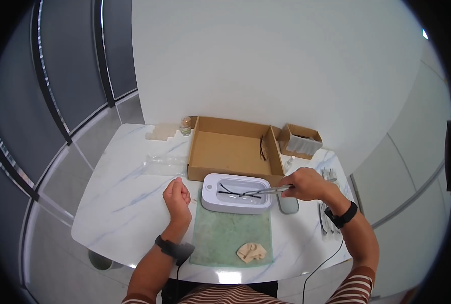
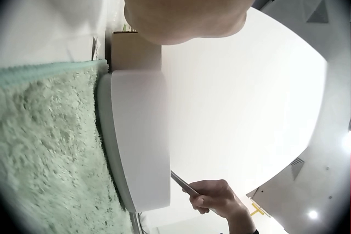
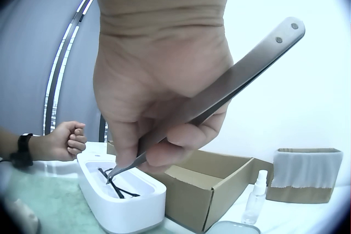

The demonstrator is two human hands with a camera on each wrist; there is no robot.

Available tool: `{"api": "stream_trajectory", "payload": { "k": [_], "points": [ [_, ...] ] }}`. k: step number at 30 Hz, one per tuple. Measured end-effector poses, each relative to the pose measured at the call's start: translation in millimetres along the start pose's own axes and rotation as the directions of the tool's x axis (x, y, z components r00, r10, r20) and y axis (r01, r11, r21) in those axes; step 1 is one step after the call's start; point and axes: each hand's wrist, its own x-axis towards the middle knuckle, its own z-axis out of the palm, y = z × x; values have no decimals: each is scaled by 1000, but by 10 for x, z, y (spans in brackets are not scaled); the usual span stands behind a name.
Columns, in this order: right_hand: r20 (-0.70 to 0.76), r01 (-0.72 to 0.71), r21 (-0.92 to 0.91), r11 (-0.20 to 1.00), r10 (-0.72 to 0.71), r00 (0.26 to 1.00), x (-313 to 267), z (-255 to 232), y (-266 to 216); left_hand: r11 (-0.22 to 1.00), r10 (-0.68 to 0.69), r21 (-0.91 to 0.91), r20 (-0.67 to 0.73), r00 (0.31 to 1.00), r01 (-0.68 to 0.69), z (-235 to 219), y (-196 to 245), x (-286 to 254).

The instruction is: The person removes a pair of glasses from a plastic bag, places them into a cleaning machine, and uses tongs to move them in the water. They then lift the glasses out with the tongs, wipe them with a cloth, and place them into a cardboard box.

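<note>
My right hand (image 1: 306, 184) pinches metal tweezers (image 3: 230, 80) between thumb and fingers. The tweezer tips meet a dark eyeglass frame (image 3: 117, 188) in the basin of a white oblong cleaner (image 1: 235, 204). In the head view thin dark temples (image 1: 229, 192) lie across that basin. To the left of the cleaner my left hand (image 1: 177, 200) is held with its fingers curled, holding nothing, apart from the cleaner. Only the underside of the left hand or wrist (image 2: 192, 3) shows at the top of the left wrist view.
A green cloth (image 1: 230, 238) lies under the cleaner, with a crumpled beige cloth (image 1: 251, 252) on it. Behind stands an open cardboard box (image 1: 225, 168) holding dark glasses. A small bottle (image 3: 255, 201), a grey case (image 1: 289, 204) and a smaller box (image 3: 300, 194) are at the right.
</note>
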Motion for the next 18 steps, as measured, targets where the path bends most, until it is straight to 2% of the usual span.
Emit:
{"api": "stream_trajectory", "payload": {
  "k": [2, 5, 9, 12, 15, 17, 18],
  "points": [
    [-107, -30, -142, 989, 14, 994, -42, 21, 0, 1000, 6, 16, -1, 1000, -6, 4, -8, -3],
    [-196, -38, -196, 980, -1, 981, -123, 77, -93, 999, 37, -7, -11, 999, -37, 29, -16, -16],
    [-232, -29, -237, 971, -27, 972, -193, 171, -225, 998, 60, 21, 17, 998, -60, 54, 31, -31],
    [-205, -34, -230, 973, -15, 979, -275, 141, -310, 997, 75, 28, 47, 996, -76, 84, 100, -39],
    [-199, -13, -183, 983, -24, 980, -349, 84, -275, 989, 66, 119, 127, 990, -82, 102, 180, 2],
    [-176, -26, -134, 991, 2, 984, -392, 35, -223, 920, 62, 362, 237, 970, -147, 159, 253, 32],
    [-178, -27, -134, 991, 3, 984, -409, 21, -199, 921, 63, 361, 239, 969, -149, 151, 254, 62]
  ]
}}
